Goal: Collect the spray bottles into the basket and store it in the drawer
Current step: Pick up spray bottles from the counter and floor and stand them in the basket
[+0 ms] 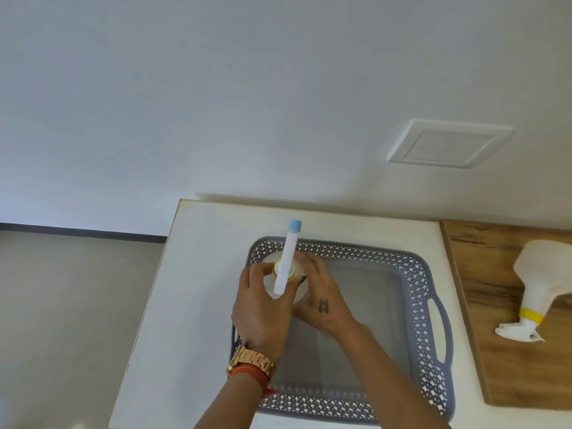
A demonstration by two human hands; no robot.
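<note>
A grey perforated basket (433,329) with side handles sits on the white cabinet top (192,274). Over its far left corner stands an upright white spray bottle (286,258) with a yellow collar and a blue nozzle tip. My left hand (263,308) grips the bottle's left side and my right hand (322,295) holds its right side. A second white spray bottle (538,274) with a yellow collar lies on its side on the wooden surface at the right, away from both hands.
The wooden counter (495,366) adjoins the cabinet top on the right. A white wall with a square wall plate (448,144) rises behind. Beige floor (62,305) lies to the left. A gold watch is on my left wrist.
</note>
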